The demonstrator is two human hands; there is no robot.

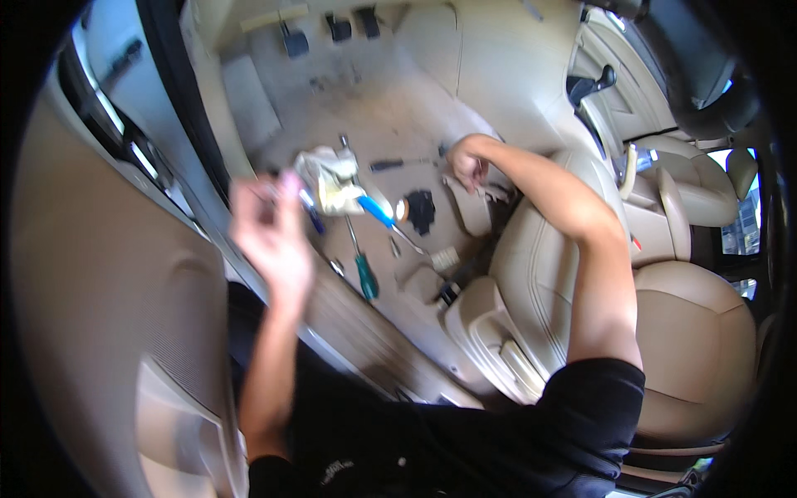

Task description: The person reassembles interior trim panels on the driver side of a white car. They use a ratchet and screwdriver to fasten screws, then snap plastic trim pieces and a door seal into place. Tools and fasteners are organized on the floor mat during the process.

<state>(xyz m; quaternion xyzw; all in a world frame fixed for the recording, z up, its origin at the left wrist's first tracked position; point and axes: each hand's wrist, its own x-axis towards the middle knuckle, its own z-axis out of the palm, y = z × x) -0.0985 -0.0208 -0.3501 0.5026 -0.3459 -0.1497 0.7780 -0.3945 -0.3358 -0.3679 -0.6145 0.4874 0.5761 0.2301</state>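
My left hand is raised over the door sill, its bent fingers smeared by motion. A shiny bit shows by its fingertips; I cannot tell whether it is held. Beside it a crumpled whitish cloth lies on the floor mat. My right hand reaches down by the front of the beige seat, fingers curled in; what they grip, if anything, is hidden. Below it is a beige trim piece. Between the hands lie a blue-handled tool, a green-handled screwdriver, a dark screwdriver and a black cloth-like item.
Pedals hang at the far end of the footwell. The open door stands along the left. The sill crosses in front of me. A gear lever and the steering wheel are at the upper right.
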